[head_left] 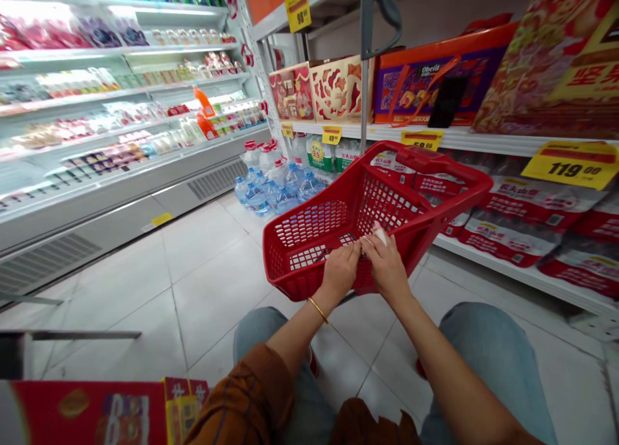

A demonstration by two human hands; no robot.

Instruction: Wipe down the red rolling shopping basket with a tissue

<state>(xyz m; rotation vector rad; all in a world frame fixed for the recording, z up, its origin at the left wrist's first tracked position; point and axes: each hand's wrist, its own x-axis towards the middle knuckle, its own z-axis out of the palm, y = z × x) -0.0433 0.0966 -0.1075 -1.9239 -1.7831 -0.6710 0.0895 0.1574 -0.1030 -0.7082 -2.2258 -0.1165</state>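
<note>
A red plastic shopping cart basket (309, 284) with perforated sides stands tilted before my knees. My left hand (341, 268) has its fingers curled over the near rim. Right beside it, my right hand (385, 264) is closed at the same rim, with a crumpled white cloth or tissue (380, 233) poking out between the fingers. The hands nearly touch each other. My palms and the undersides of my fingers are hidden. The cart's raised handle (435, 161) is on the far right side, apart from both hands.
A refrigerated display (126, 155) runs along the left. Bottled water packs (278, 187) stand on the floor behind the cart. Shelves with gift boxes (435, 77) and price tags (570, 164) rise on the right. A red carton (87, 413) sits at the lower left.
</note>
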